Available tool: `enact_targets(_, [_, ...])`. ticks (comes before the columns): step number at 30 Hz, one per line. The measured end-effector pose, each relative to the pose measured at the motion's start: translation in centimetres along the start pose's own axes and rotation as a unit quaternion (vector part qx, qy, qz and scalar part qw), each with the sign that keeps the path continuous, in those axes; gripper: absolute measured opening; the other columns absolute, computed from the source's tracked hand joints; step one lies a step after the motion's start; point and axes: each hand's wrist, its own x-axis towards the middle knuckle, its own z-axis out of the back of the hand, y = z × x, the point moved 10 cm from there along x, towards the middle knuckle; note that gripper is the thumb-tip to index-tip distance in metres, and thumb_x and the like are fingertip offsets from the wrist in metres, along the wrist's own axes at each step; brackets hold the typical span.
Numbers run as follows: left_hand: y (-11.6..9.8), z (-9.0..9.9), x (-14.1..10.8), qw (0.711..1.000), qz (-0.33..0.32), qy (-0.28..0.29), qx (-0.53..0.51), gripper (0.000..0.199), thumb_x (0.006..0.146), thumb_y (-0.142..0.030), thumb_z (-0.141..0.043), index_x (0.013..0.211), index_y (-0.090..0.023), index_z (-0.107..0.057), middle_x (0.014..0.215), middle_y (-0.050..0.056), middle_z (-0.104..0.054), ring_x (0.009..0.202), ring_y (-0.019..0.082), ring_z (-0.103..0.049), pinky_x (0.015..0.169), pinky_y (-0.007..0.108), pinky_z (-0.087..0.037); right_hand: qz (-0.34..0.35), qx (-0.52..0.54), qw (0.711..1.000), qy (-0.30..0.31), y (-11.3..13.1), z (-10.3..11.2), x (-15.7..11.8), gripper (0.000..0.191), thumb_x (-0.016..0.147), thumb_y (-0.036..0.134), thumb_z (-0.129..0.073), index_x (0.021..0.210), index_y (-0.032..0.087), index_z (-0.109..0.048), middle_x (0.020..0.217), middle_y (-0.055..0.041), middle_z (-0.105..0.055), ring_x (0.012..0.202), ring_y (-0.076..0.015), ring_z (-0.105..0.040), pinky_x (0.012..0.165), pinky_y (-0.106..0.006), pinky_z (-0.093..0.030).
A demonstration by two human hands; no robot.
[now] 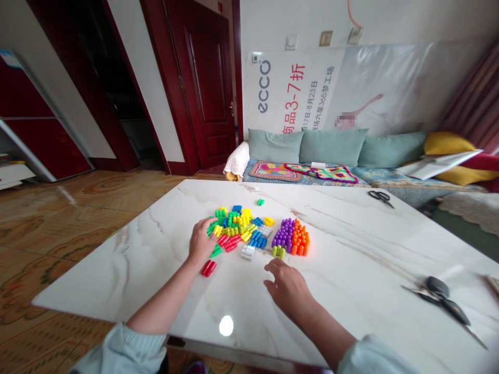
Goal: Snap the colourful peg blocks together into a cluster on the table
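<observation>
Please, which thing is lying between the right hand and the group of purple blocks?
In the head view, a lime-green block lies between the right hand and the purple blocks.

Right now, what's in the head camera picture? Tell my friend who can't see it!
A person's left hand reaches into a mixed pile of small colourful pieces on a white table. The right hand is beside a yellow-green piece, near grouped purple pieces and orange pieces.

Open tabletop (358, 280) right of orange pieces (300, 237), black-handled tools (454, 310) beyond
</observation>
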Motion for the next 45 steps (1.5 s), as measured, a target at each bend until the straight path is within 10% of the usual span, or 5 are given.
enact_targets(8, [5.9,-3.8,7.7,0.982,0.053,0.183,0.021,0.069,0.052,-0.003,-0.056,0.119,-0.017,-0.061,0.123,0.007,-0.062,0.116,0.025,-0.056,0.098,0.031,-0.045,0.007,-0.004,1.000,0.015,1.3,0.6,-0.8,0.026,0.080,0.024,-0.053,0.100,0.022,-0.069,0.102,-0.0059,-0.068,0.087,-0.0206,-0.066,0.077,-0.029,-0.045])
enact_targets(21, [-0.4,-6.9,3.2,0.978,-0.028,0.196,-0.062,0.031,0.074,-0.033,-0.063,0.099,-0.017,-0.070,0.092,0.004,-0.069,0.078,0.017,-0.063,0.075,0.027,-0.051,0.020,-0.005,0.999,0.050,2.4,0.1,-1.6,0.025,0.081,0.025,-0.055,0.100,0.021,-0.070,0.097,-0.0080,-0.070,0.088,-0.0225,-0.066,0.078,-0.031,-0.044])
enact_targets(36, [-4.1,-10.0,1.0,0.982,-0.054,0.162,0.078,0.020,0.084,-0.030,-0.060,0.101,-0.022,-0.065,0.104,0.007,-0.064,0.093,0.023,-0.061,0.076,0.028,-0.044,0.013,-0.007,0.999,0.052,2.4,-0.2,-1.3,0.026,0.080,0.025,-0.056,0.102,0.020,-0.070,0.100,-0.0089,-0.070,0.092,-0.0242,-0.065,0.081,-0.032,-0.045])
enact_targets(45, [-5.6,-6.2,-0.3,0.986,-0.014,0.149,-0.071,0.027,0.088,-0.036,-0.050,0.099,-0.016,-0.064,0.089,0.006,-0.068,0.080,0.018,-0.063,0.070,0.027,-0.048,-0.028,0.080,0.996,-0.033,0.4,1.5,-0.5,0.034,0.081,0.021,-0.056,0.114,0.019,-0.062,0.111,-0.0089,-0.066,0.092,-0.0200,-0.065,0.079,-0.029,-0.045])
